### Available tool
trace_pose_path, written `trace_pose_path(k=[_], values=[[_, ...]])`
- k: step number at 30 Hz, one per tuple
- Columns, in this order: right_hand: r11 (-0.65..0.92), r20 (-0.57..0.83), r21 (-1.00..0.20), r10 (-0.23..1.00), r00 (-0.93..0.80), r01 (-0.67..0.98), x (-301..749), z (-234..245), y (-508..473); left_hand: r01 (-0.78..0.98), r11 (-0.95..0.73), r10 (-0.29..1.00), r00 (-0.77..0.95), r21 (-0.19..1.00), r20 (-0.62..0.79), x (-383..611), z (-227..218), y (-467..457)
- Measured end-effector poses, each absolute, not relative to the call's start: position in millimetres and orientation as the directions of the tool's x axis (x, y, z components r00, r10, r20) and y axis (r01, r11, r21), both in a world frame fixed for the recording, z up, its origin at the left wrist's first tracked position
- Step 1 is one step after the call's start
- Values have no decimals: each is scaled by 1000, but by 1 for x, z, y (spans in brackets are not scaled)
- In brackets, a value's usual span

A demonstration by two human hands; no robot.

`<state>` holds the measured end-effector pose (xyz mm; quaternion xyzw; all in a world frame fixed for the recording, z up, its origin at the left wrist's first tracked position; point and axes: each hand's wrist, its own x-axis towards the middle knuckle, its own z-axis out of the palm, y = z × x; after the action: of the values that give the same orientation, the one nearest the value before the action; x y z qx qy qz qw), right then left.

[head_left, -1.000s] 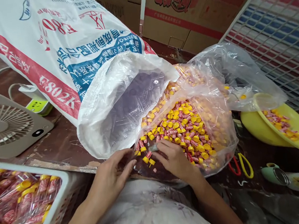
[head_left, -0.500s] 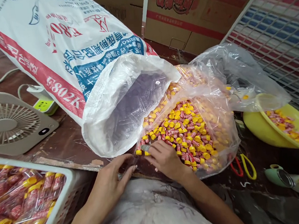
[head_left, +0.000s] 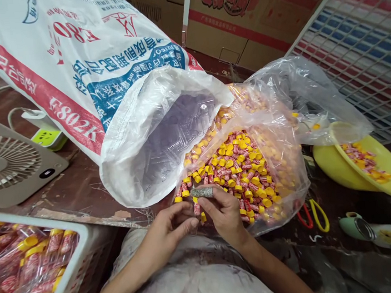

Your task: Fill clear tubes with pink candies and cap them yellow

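Observation:
A small red-and-white wrapped piece with a yellow cap [head_left: 196, 207] stands between my two hands. My right hand [head_left: 227, 212], with grey wrapping round its index finger, pinches it between thumb and index finger. My left hand [head_left: 173, 226] is close on the other side, its thumb and fingers apart; whether its fingertips touch the piece is unclear. Just beyond, many similar yellow-capped pieces [head_left: 239, 161] lie in the mouth of a clear plastic bag [head_left: 285, 157]. Left of that bag, a white woven sack [head_left: 122, 171] gapes towards me, with clear plastic tubes [head_left: 168, 144] inside.
At lower left a white crate [head_left: 86, 233] holds clear tubes filled with capped pieces. A fan [head_left: 15, 157] and a power strip [head_left: 49, 136] stand behind it. To the right are a yellow bowl [head_left: 334, 166], scissors [head_left: 319, 215] and a green flask [head_left: 356, 228]. Cardboard boxes [head_left: 233, 24] stand behind.
My right hand has drawn back slightly from the pile, with a capped piece now visible at its fingertips. My left hand has moved right, towards it. The view has shifted a little.

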<state>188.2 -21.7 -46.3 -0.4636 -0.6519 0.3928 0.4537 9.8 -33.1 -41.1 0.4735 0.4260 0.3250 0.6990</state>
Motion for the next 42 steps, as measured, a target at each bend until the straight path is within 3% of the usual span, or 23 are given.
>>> trace_pose_path(k=[3, 6, 10, 13, 20, 26, 31, 34, 37, 42], values=[[420, 312, -849, 889, -336, 322, 191, -45, -22, -156, 375, 888, 342, 914, -307, 8, -41, -31], [618, 431, -658, 778, -458, 430, 193, -45, -20, -205, 423, 878, 334, 883, -343, 6, -38, -27], [665, 478, -497, 746, -464, 557, 195, -49, -16, -243, 496, 847, 346, 834, -403, 12, -35, -24], [655, 493, -441, 748, -444, 614, 197, -54, -15, -305, 551, 820, 370, 777, -437, 18, -37, -22], [640, 372, -561, 761, -531, 524, 205, -47, -12, -412, 601, 795, 397, 685, -459, 21, -45, -22], [603, 396, -635, 791, -467, 483, 201, -52, -18, -461, 593, 805, 368, 660, -466, 20, -46, -25], [612, 420, -627, 787, -452, 483, 197, -52, -21, -460, 592, 803, 399, 661, -442, 22, -47, -28], [628, 335, -624, 753, -566, 465, 207, -42, -14, -418, 561, 822, 386, 715, -419, 19, -46, -29], [563, 198, -614, 788, -583, 553, 224, -34, -9, -336, 466, 878, 292, 819, -380, 7, -47, -29], [573, -67, -453, 742, -667, 683, 234, -38, -21, -175, 408, 906, 197, 896, -374, -12, -58, -32]])
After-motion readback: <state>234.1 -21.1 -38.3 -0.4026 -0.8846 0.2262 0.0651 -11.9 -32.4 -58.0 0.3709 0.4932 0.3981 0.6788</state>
